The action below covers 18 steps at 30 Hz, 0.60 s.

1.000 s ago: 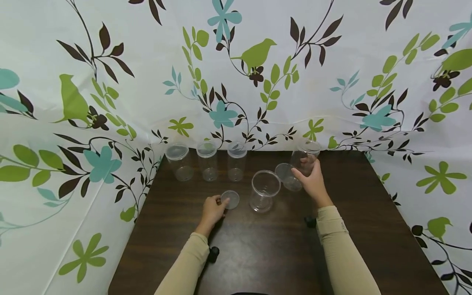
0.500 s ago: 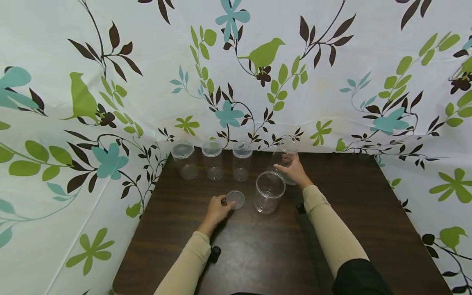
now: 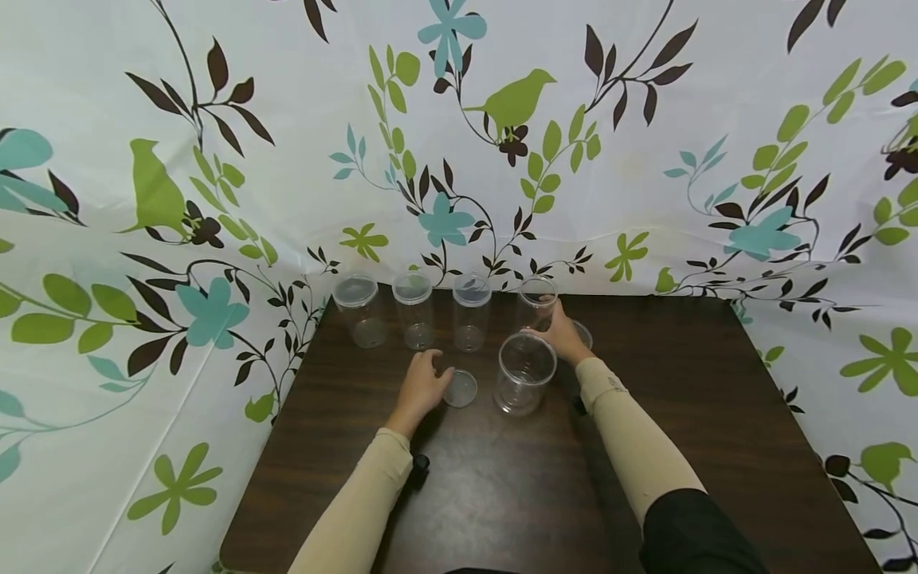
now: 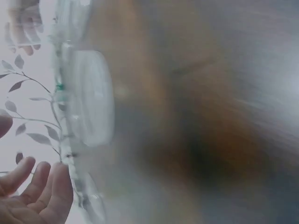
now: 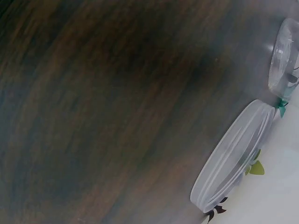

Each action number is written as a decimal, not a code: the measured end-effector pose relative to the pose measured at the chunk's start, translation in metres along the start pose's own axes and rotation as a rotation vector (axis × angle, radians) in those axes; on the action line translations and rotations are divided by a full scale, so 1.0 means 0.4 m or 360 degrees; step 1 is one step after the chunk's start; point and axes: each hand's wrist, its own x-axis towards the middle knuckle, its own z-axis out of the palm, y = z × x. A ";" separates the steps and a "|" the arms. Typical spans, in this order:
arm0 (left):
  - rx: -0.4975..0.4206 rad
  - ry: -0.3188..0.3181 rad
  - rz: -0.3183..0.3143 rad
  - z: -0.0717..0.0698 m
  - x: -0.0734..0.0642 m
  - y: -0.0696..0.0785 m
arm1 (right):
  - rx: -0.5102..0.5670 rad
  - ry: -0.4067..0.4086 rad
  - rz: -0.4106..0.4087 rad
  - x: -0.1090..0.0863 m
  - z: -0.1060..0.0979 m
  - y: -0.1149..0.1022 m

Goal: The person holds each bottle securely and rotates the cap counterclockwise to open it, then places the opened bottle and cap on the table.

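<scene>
Where the wide jar (image 3: 524, 375) stands: upright on the dark table (image 3: 502, 494), its mouth uncovered.
Right hand (image 3: 562, 335): just behind the wide jar, fingers curled round the held jar.
Held jar (image 3: 529, 307): clear, rim up, behind the wide jar; its base is hidden, so I cannot tell whether it touches the table.
Left hand (image 3: 419, 387): left of the wide jar, thumb and fingers parted.
Small lid (image 3: 461, 389): flat between the left hand and the wide jar; whether the thumb touches it, I cannot tell.
Other lid (image 3: 585, 335): behind and right of the wide jar, partly covered by the right hand.
Lidded jars (image 3: 413, 319): three in a row, behind and left of the wide jar.
</scene>
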 end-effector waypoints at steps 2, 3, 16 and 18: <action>-0.0015 0.0016 0.0016 0.004 0.023 0.021 | -0.0028 0.0001 0.0019 0.000 0.000 -0.001; -0.0033 0.0025 0.0011 0.007 0.034 0.030 | -0.0052 -0.0001 0.0026 0.001 0.000 -0.001; -0.0362 0.0276 -0.0028 0.079 0.155 0.108 | -0.0048 -0.0005 0.0038 -0.009 0.002 -0.006; -0.0411 0.0285 -0.0039 0.083 0.165 0.115 | -0.0019 0.0001 0.0007 -0.014 0.002 -0.008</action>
